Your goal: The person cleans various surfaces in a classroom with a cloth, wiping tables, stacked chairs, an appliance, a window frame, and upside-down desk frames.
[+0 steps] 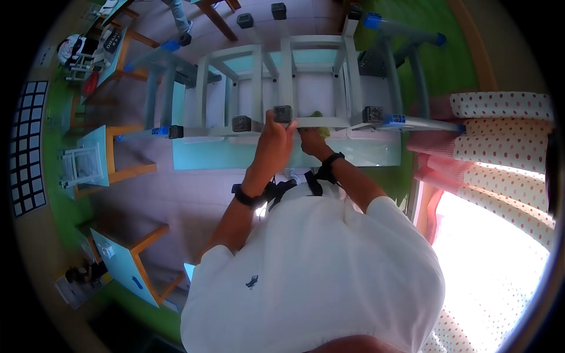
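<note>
Several grey stools lie upturned on a pale blue table (223, 156), their legs with dark square end caps pointing up. My left hand (275, 146) is wrapped round a stool leg (286, 76) just below its dark cap (282, 114). To its right, my right hand (315, 144) is closed at the near rail of the same group of stools, against a yellow-green cloth-like piece (323, 131). Part of that piece shows beyond the rail. The right fingertips are partly hidden by the rail and the cloth.
More stools with blue-capped legs flank these at left (159, 88) and right (394, 70). Wooden-legged desks (126, 259) stand along the left. Dotted curtains (500, 141) hang at the right. A person's leg (179, 15) shows at the top, and another person (88, 272) at lower left.
</note>
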`<state>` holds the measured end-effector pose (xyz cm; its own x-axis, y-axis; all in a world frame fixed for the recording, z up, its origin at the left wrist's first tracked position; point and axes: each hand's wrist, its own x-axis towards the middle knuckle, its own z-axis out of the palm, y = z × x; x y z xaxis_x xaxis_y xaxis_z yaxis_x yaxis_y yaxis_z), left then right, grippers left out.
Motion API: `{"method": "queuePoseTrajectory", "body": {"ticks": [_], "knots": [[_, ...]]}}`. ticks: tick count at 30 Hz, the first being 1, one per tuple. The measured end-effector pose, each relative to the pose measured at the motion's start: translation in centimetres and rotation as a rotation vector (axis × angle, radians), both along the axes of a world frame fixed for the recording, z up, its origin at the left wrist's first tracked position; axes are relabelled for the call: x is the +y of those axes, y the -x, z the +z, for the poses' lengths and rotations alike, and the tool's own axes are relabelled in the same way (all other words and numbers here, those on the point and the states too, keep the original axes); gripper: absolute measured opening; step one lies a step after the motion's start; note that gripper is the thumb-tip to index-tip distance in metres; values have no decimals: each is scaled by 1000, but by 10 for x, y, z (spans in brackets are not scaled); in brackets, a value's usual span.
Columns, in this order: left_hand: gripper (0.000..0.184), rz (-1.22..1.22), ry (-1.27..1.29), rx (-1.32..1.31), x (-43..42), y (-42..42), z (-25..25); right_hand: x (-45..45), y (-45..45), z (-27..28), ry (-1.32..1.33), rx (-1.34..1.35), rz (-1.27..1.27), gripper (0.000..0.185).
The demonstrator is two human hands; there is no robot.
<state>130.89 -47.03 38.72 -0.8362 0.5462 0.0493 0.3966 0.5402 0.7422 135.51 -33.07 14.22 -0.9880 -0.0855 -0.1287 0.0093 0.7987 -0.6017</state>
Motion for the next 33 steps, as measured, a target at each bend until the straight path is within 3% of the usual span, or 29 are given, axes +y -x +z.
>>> {"method": "queuePoseTrajectory", "body": {"ticks": [2,4,7,9,11,13,17,19,21,22,23,25,27,29,31,33], "knots": [[37,-5,15,-22,1,-1,2,11,-17,-5,-12,67,-39,54],[37,-16,45,-17,0,0,-1,35,-42,39,-98,-160,-142,45],[37,-22,21,26,0,1,-7,59,-84,-9,-94,8,-125,35],[36,-39,-6,46,1,1,-6,73,-107,10,-11,-103,-106,29],[36,-43,-35,70,-2,4,-7,82,-117,51,70,-210,-76,26],[37,-102,-19,76,-4,6,-9,93,-119,104,-59,-291,-273,27],[35,-67,-75,28,-3,2,0,109,-124,240,108,-105,-365,29],[30,-16,-313,30,0,2,0,115,-120,317,147,92,-311,27],[31,-7,-424,-44,2,3,-1,116,-112,378,150,132,-547,29],[33,-4,-522,-105,5,4,-2,130,-102,389,268,213,-535,31],[33,8,-540,-112,9,6,-1,148,-83,395,386,292,-518,33],[32,32,-776,-229,15,13,0,164,-43,409,317,222,-513,30],[27,29,-800,-225,22,17,5,187,1,398,199,96,-243,30],[22,27,-820,-217,28,21,3,194,47,380,-109,-98,-124,33],[23,113,-754,-264,33,23,-10,209,84,344,-164,-91,95,39],[23,133,-740,-227,35,24,-16,213,111,315,-225,-114,122,41]]}}
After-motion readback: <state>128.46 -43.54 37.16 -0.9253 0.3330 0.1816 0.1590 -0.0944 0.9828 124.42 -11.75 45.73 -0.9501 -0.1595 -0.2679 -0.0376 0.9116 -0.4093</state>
